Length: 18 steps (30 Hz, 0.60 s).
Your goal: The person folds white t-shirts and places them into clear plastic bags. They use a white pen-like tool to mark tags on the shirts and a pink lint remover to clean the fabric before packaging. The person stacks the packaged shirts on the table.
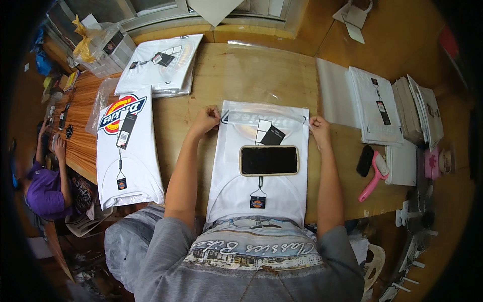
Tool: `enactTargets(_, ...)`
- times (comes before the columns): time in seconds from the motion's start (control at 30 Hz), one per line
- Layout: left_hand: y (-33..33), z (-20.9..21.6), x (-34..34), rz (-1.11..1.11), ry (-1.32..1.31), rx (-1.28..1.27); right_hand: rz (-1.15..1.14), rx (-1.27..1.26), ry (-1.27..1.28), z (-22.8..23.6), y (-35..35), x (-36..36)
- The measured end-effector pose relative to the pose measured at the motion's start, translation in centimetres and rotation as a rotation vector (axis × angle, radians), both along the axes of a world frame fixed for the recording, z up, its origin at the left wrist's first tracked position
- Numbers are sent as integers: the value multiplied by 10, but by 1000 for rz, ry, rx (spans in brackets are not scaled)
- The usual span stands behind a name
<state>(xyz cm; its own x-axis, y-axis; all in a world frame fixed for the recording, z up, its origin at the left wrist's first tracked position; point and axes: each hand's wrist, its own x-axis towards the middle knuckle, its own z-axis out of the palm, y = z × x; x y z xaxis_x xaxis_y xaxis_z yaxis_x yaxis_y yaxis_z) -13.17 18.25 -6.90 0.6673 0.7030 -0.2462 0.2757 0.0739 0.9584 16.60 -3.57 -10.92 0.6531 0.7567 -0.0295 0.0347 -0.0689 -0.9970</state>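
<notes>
In front of me lies a folded white T-shirt (pixel 229 166) with black and white hang tags (pixel 271 135). A clear plastic bag (pixel 271 70) covers its far end and stretches out flat beyond it. My left hand (pixel 206 120) is closed in a pinch at the bag's left edge, beside the shirt's far left corner. At the opposite edge my right hand (pixel 320 132) pinches the bag in the same way. A dark-screened phone (pixel 269 160) in a pale case appears over the middle of the shirt; whether it rests there I cannot tell.
Left are another folded T-shirt (pixel 131 161) and a stack of bagged shirts (pixel 158 65). Right stand more bagged shirts (pixel 372 105), a pink-handled brush (pixel 375 176) and a black brush (pixel 365 160). A person in purple (pixel 48 191) works at the far left.
</notes>
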Motion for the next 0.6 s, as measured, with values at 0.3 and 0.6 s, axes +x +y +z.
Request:
enactTargets(0.3, -46, 11, -44, -76, -33, -118, 341, -220, -761, 85, -49, -121)
enactTargets(0.6, -53, -5, -39, 52, -60, 63, 538, -316, -805, 95, -42, -136)
